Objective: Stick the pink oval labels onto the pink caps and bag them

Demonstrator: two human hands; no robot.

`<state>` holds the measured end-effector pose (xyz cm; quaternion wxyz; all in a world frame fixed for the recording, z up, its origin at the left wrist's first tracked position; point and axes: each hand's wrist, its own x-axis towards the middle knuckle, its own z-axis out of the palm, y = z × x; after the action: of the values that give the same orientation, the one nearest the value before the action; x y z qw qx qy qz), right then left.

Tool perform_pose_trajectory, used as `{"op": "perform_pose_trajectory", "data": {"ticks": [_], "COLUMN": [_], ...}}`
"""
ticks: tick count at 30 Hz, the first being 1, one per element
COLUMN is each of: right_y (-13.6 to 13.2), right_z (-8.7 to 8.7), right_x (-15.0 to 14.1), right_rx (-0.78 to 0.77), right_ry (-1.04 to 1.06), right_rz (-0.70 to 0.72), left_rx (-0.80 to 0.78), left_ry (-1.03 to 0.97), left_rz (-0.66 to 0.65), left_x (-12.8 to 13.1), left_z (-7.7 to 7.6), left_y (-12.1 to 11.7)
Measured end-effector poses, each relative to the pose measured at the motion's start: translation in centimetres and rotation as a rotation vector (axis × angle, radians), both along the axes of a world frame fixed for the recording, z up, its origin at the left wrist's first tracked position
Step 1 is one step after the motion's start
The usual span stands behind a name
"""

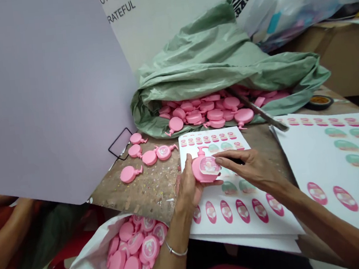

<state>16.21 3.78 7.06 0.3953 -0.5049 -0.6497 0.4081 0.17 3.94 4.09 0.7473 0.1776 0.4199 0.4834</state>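
Left hand (188,189) grips pink cutout (200,173) — right (250,170) touches label (209,165)

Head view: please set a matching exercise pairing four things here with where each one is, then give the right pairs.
Things:
1. Silver bangle
2. Oval label
3. Heap of pink bottle-shaped pieces
4. Labelled pink pieces

Places:
A. In the green plastic sack
B. On the left wrist
C. In the white woven sack
D. On the pink piece in the left hand

Pairs: 1-B, 2-D, 3-A, 4-C
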Motion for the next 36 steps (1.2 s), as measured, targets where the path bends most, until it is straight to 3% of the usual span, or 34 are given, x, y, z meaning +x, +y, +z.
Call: {"op": "perform_pose_trajectory", "data": {"ticks": [10,21,36], "right_y": [-0.1,0.0,0.2], "right_z": [-1.0,-0.9,-0.6], "right_x": [-0.2,-0.4,-0.4], "right_rx": [-0.034,0.017,0.019], "right_ry": [0.021,-0.05,-0.077], "right_rz": [-0.05,-0.054,-0.069], "left_rx": [0.07,0.019,0.066], "left_ry": [0.032,0.047,0.056], "left_rz": [-0.009,0.012,0.004], "left_x": [0.5,0.5,0.4], "left_z": [0.5,1.1,1.0], "left_y": [-0.3,-0.1,-0.1]}}
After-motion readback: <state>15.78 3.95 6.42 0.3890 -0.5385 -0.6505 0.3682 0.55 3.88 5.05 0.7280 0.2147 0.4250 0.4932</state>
